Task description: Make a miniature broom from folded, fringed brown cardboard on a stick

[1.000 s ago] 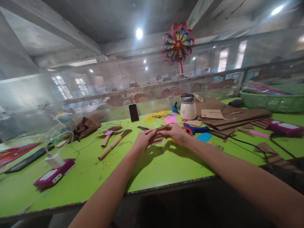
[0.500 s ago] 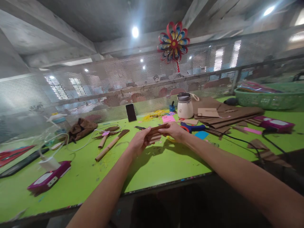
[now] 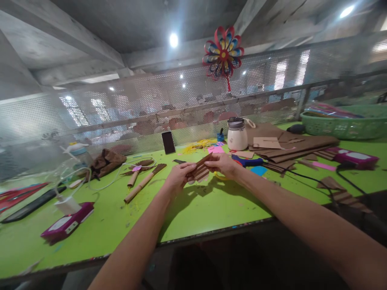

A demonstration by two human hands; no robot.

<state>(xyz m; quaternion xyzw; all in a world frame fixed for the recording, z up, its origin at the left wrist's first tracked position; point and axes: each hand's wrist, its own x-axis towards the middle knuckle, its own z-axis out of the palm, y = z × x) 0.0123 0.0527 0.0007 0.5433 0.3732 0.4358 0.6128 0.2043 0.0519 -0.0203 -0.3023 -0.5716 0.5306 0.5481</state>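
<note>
A piece of brown corrugated paper [image 3: 200,170] is held up between both hands over the green table. My left hand [image 3: 179,175] pinches its left end, while my right hand [image 3: 223,165] grips the right end between thumb and fingers. Its ridged stripes show on the side toward me. Just right of my right hand lies a blue glue gun [image 3: 249,162], with a bright blue paper scrap [image 3: 259,170] below it. A yellow ring-like thing [image 3: 219,176] shows under the right hand; its kind is hard to tell. Left of my hands lie rolled brown paper sticks [image 3: 139,188].
A phone [image 3: 168,142] leans at the table's back near a white jar [image 3: 237,135]. Brown paper sheets [image 3: 290,141] and a green basket [image 3: 341,127] fill the right. Purple power strips [image 3: 68,223] with cords lie on both sides. A colourful pinwheel [image 3: 223,54] stands behind.
The brown corrugated paper has tilted, its right end now higher, and both hands have turned slightly with it. The whole view has shifted a little.
</note>
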